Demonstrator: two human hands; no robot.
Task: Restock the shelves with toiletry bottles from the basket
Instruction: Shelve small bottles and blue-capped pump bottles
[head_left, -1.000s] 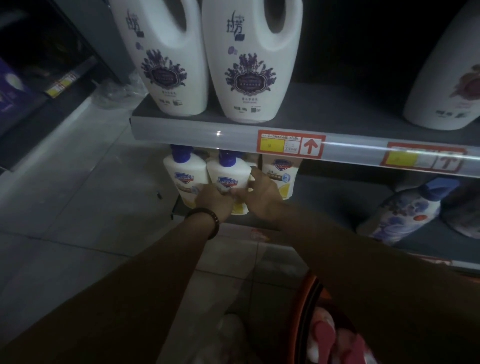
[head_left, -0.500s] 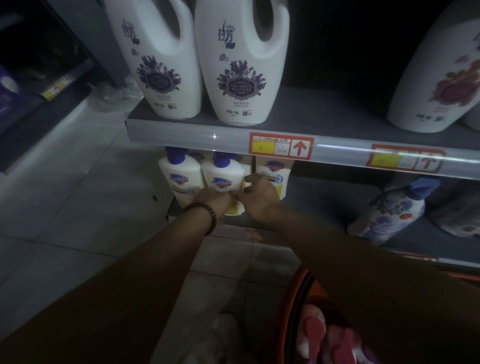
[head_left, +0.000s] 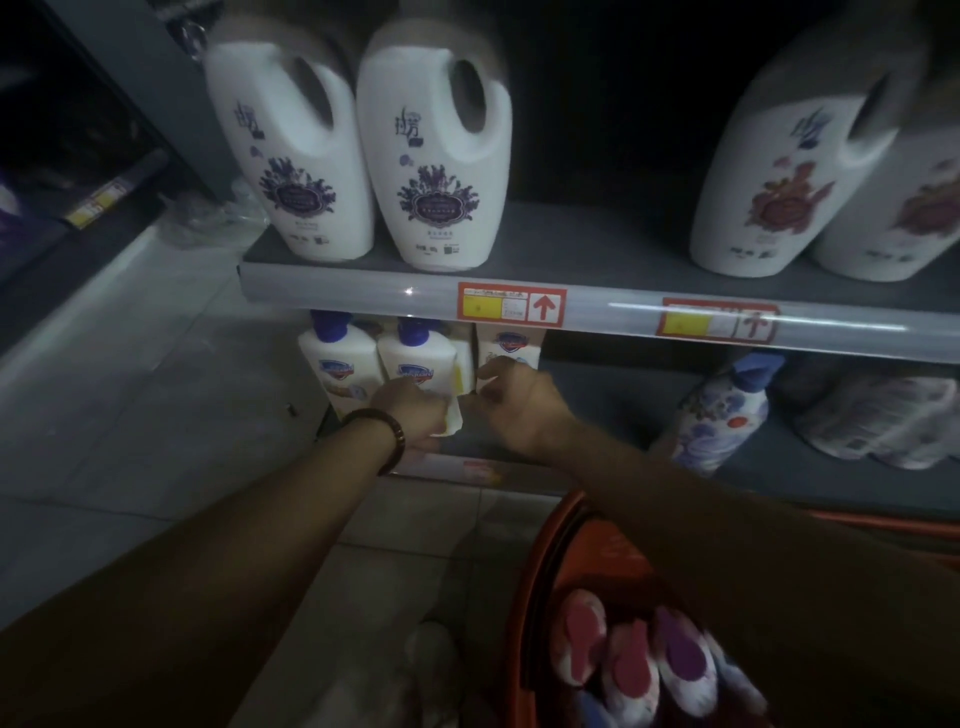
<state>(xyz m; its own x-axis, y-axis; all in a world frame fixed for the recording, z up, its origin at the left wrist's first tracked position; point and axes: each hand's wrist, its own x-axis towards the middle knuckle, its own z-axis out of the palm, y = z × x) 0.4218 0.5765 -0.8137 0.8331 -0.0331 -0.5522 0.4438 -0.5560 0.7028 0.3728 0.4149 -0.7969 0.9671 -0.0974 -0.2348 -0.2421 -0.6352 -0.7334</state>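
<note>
1. Toiletry bottles (head_left: 337, 364), small and white, stand in a row of three on the lower shelf (head_left: 602, 395) at centre-left of the frame, tucked under the upper shelf (head_left: 337, 288). Two of them show blue caps.
2. The left hand (head_left: 410, 410), with a dark bead bracelet (head_left: 388, 439) at the wrist, reaches in from the lower left on an outstretched forearm. Its fingers are curled round the lower part of the middle bottle (head_left: 418, 358), gripping it.
3. The right hand (head_left: 514, 405) comes in from the lower right, knuckles up and fingers bent. Its fingertips lie against the front of the third bottle (head_left: 511, 344), and the thumb sits just beside the middle bottle's lower corner. Whether it pinches either one cannot be told, as the light is dim.
4. An orange basket (head_left: 540, 561) sits at the lower right, beneath the right forearm, and holds more bottles with pink and purple caps (head_left: 628, 660).
5. On the upper shelf stand two big white handled jugs (head_left: 441, 171) with purple flower labels. To the right is a flowered bottle (head_left: 727, 410) with a blue cap, lying tilted on the lower shelf.
</note>
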